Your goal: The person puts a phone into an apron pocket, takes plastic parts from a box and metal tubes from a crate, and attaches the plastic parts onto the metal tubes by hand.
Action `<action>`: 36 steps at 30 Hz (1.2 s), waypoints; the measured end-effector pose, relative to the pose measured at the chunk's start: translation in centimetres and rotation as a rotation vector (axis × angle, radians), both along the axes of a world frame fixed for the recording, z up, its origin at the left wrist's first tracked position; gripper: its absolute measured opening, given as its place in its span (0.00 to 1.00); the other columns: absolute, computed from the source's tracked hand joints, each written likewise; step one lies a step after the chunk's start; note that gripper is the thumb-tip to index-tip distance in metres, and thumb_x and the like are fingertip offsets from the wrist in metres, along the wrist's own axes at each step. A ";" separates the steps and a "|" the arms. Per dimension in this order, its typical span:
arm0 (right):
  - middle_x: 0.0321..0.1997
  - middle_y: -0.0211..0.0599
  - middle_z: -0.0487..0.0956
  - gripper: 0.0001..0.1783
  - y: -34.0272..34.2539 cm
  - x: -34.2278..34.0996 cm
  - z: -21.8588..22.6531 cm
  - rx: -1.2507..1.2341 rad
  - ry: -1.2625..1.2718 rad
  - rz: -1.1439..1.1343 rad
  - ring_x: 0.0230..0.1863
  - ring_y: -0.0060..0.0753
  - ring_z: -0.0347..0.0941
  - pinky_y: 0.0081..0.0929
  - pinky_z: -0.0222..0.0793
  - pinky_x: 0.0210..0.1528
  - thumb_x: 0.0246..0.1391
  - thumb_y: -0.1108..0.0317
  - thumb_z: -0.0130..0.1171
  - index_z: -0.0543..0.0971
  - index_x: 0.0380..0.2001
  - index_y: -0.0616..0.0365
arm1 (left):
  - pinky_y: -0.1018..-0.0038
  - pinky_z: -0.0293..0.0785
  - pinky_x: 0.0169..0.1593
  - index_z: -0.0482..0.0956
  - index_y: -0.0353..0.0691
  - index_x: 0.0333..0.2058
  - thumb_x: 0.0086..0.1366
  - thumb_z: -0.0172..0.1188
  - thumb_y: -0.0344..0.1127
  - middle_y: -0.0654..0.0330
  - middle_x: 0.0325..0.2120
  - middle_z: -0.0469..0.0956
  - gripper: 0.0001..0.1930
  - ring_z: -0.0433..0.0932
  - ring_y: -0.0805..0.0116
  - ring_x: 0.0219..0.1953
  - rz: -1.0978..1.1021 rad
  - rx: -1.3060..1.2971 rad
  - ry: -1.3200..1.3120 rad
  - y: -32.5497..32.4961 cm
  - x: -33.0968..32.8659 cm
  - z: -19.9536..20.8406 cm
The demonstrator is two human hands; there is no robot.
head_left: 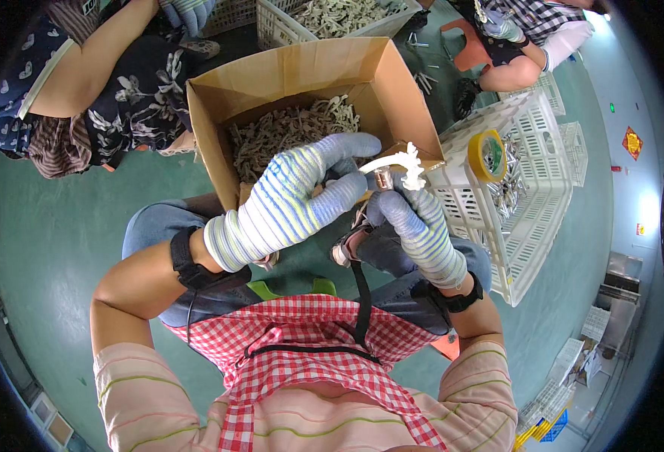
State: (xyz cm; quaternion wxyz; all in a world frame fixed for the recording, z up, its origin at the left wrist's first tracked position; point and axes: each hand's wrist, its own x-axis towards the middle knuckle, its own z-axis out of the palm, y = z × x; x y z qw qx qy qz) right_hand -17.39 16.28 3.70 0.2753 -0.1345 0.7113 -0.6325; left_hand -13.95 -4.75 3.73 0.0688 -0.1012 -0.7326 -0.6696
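My left hand point(287, 200), in a striped knit glove, and my right hand point(421, 230), gloved the same way, meet over my lap. Together they grip a small white plastic part point(400, 161) with a branched end and a small metal piece point(382, 179) below it. The fingers of both hands close around these pieces. Just beyond them stands an open cardboard box point(219, 128) filled with several pale plastic parts point(287, 128).
A white plastic crate point(531, 218) at my right holds metal pieces, with a yellow tape roll point(488, 155) on its rim. Other seated people work at the far left point(91, 90) and far right point(528, 38). Another white crate point(287, 30) of parts stands behind the box. Green floor all around.
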 end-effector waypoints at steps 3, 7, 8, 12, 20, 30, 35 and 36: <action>0.29 0.29 0.74 0.17 -0.2 0.1 1.0 0.058 -0.107 0.011 0.23 0.18 0.71 0.16 0.69 0.23 0.64 0.56 0.53 0.75 0.41 0.60 | 0.75 0.72 0.46 0.69 0.38 0.58 0.64 0.54 0.29 0.58 0.39 0.79 0.23 0.75 0.74 0.39 -0.130 -0.102 -0.169 -1.0 0.2 1.2; 0.29 0.29 0.74 0.17 -0.1 0.0 0.9 0.076 -0.061 0.044 0.24 0.18 0.71 0.16 0.68 0.25 0.63 0.55 0.53 0.75 0.41 0.60 | 0.73 0.72 0.49 0.69 0.37 0.59 0.64 0.54 0.28 0.54 0.44 0.79 0.23 0.78 0.69 0.43 -0.130 -0.120 -0.001 -0.6 -0.3 0.3; 0.29 0.29 0.74 0.17 -0.5 0.2 1.2 0.072 -0.086 0.015 0.24 0.17 0.70 0.16 0.68 0.25 0.64 0.55 0.52 0.75 0.40 0.60 | 0.68 0.74 0.49 0.70 0.36 0.58 0.63 0.53 0.29 0.49 0.43 0.79 0.23 0.79 0.58 0.43 -0.105 -0.147 0.126 -0.6 -0.5 0.0; 0.27 0.27 0.73 0.16 -0.3 0.2 0.8 0.036 -0.121 -0.013 0.24 0.16 0.68 0.16 0.66 0.25 0.64 0.56 0.52 0.76 0.37 0.60 | 0.64 0.74 0.50 0.71 0.35 0.57 0.63 0.53 0.31 0.45 0.44 0.78 0.22 0.78 0.47 0.46 -0.119 -0.151 0.193 -0.6 -0.6 -0.1; 0.24 0.25 0.72 0.14 -0.2 0.1 0.5 0.021 -0.207 -0.034 0.23 0.16 0.66 0.17 0.62 0.24 0.62 0.57 0.54 0.77 0.35 0.58 | 0.68 0.70 0.55 0.68 0.36 0.59 0.64 0.54 0.31 0.48 0.49 0.77 0.24 0.76 0.56 0.51 -0.151 -0.136 0.098 -0.5 -0.2 -0.5; 0.24 0.24 0.70 0.14 -0.3 0.2 0.4 -0.013 -0.294 -0.055 0.21 0.15 0.65 0.15 0.61 0.23 0.62 0.57 0.55 0.76 0.39 0.58 | 0.71 0.63 0.61 0.61 0.38 0.65 0.64 0.58 0.32 0.53 0.55 0.73 0.31 0.71 0.68 0.57 -0.232 -0.050 -0.032 0.0 0.4 -1.0; 0.24 0.23 0.69 0.14 -0.6 0.3 0.4 -0.064 -0.336 -0.072 0.21 0.15 0.64 0.16 0.61 0.22 0.62 0.59 0.54 0.75 0.40 0.59 | 0.68 0.67 0.58 0.63 0.35 0.63 0.61 0.59 0.31 0.47 0.53 0.74 0.30 0.73 0.58 0.56 -0.200 -0.063 -0.004 0.2 0.4 -1.2; 0.24 0.23 0.68 0.13 -0.5 0.3 0.2 -0.071 -0.327 -0.070 0.21 0.15 0.64 0.16 0.62 0.22 0.63 0.59 0.54 0.75 0.41 0.59 | 0.70 0.63 0.61 0.61 0.38 0.64 0.62 0.58 0.30 0.51 0.55 0.73 0.31 0.71 0.65 0.57 -0.216 -0.093 -0.028 0.1 0.4 -1.2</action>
